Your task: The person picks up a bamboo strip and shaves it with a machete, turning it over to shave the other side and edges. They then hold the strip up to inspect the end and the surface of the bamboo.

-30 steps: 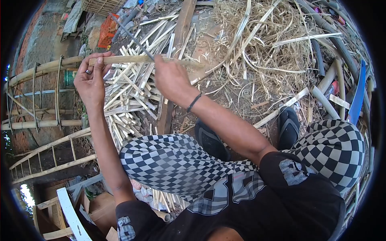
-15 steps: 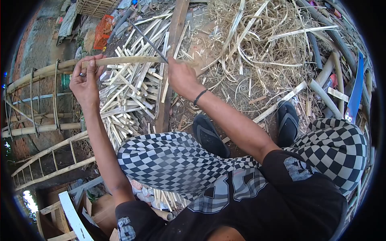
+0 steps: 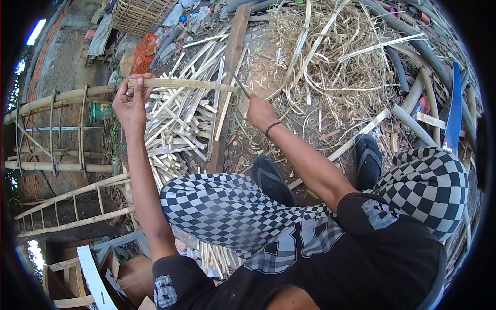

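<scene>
A narrow, flat bamboo strip (image 3: 191,83) stretches roughly level across the front of my body. My left hand (image 3: 133,101) pinches its left end between thumb and fingers, with a ring on one finger. In my right hand (image 3: 262,112) is a knife (image 3: 236,79) with a long, thin dark blade that slants up and to the left. The blade crosses the strip at its right end, close to my right fist. My fingers hide the knife's handle.
Below the strip lie a pile of cut bamboo strips (image 3: 175,121) and a long wooden beam (image 3: 227,98). Curly shavings (image 3: 336,62) heap up ahead. A blue-bladed saw (image 3: 454,111) leans at right; bamboo ladders (image 3: 72,206) stand at left. My sandaled feet flank the workspace.
My right hand and the knife have shifted right and slightly toward me, to the strip's right end. My left hand, still gripping the strip, sits a little further right as the view shifts.
</scene>
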Motion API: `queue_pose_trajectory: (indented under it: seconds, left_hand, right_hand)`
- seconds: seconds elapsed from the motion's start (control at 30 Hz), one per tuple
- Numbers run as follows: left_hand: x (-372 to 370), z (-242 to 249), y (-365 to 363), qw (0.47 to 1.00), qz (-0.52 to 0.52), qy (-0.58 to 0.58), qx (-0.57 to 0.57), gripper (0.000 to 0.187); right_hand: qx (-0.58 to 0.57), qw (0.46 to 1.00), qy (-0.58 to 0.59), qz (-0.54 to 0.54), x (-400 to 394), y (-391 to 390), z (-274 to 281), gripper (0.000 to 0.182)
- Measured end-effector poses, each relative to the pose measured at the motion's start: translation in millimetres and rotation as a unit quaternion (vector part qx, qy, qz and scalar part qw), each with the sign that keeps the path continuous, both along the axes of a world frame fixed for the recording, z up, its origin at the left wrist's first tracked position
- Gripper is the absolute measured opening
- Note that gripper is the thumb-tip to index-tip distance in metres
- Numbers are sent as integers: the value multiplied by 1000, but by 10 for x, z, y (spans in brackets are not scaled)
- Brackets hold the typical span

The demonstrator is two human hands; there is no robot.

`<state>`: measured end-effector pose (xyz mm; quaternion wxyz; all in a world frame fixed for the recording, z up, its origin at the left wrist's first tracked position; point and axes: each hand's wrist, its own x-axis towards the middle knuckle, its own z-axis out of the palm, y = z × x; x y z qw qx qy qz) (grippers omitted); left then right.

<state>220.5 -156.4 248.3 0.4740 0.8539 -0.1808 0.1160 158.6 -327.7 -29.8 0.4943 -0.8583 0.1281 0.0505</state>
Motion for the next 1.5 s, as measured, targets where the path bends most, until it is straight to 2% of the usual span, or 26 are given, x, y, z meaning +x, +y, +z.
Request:
queue_pose_trajectory:
  seconds: [0.03, 0.13, 0.17, 0.23, 0.3, 0.37, 0.57, 0.63, 0.67, 0.73, 0.77, 0.83, 0.93, 0.97, 1.0, 1.07, 1.13, 1.2, 1.27, 1.3, 1.37, 1.43, 1.5]
  left_hand:
    - [5, -14, -4, 1000, 0, 3, -2, 17]
    - [-9, -30, 12, 1000, -6, 6, -18, 17]
    - [-24, -31, 12, 1000, -4, 4, -14, 16]
    - [-21, -53, 42, 1000, -5, 0, -10, 16]
    - [52, -106, 138, 1000, 12, 7, -18, 21]
    - [38, -117, 92, 999, 11, -9, -35, 24]
    - [-61, -68, 17, 992, -63, 11, -107, 32]
    - [-78, -34, 1, 991, -79, 6, -106, 31]
    - [-72, -9, -1, 991, -78, -2, -109, 31]
    - [-70, 11, 18, 995, -72, 7, -62, 29]
    - [-46, -10, 34, 994, -75, 4, -84, 25]
    - [-64, 17, -22, 994, -74, -25, -81, 25]
    - [-130, 13, -125, 992, -70, -72, -73, 25]
    - [-138, 19, -166, 990, -88, -61, -92, 25]
    - [-139, 29, -206, 987, -108, -49, -109, 25]
    - [-123, 63, -255, 985, -121, -68, -103, 26]
    - [-142, 103, -293, 976, -160, -139, -42, 23]
    - [-239, 148, -329, 976, -170, -127, -42, 22]
    - [-306, 177, -402, 975, -160, -142, -58, 21]
    - [-311, 180, -409, 975, -160, -141, -58, 21]
    - [-311, 190, -417, 959, -199, -200, 6, 19]
    - [-319, 198, -441, 957, -196, -215, 9, 18]
    - [-317, 173, -498, 954, -200, -221, -20, 19]
  right_hand:
    - [-13, 999, -47, 15, -33, 1, 56, 30]
    - [-7, 998, -64, 22, -116, 10, 49, 30]
    - [-8, 998, -66, 23, -126, 45, -144, 30]
    - [-46, 998, 35, -6, -168, 67, -856, 29]
    - [-66, 996, 51, 14, -336, -141, -1081, 24]
    - [-67, 996, 66, 10, -303, -140, -1050, 27]
    - [-3, 996, 85, -10, -127, 83, -1109, 37]
    - [156, 981, 106, -46, 41, 84, -1105, 35]
    - [153, 982, 98, -44, 144, 61, -1110, 35]
    - [184, 977, 103, -13, 146, -84, -618, 31]
    - [250, 967, 46, -26, 69, -127, -275, 31]
    - [249, 966, -69, -19, 17, -173, 283, 31]
    - [309, 945, -105, -3, -21, -209, 1045, 29]
    - [378, 921, -94, 20, -62, -244, 1292, 30]
    - [446, 890, -83, 42, -106, -274, 1483, 31]
    - [451, 883, -117, 51, -166, -305, 1721, 33]
    - [454, 877, -149, 60, -227, -349, 1929, 35]
    - [382, 893, -224, 82, -345, -399, 2131, 33]
    - [368, 897, -231, 79, -451, -469, 2327, 32]
    - [325, 906, -262, 75, -473, -482, 2367, 30]
    - [282, 912, -289, 70, -510, -492, 2428, 28]
    - [167, 904, -392, 20, -560, -477, 2475, 24]
    - [162, 907, -387, 14, -601, -488, 2533, 24]
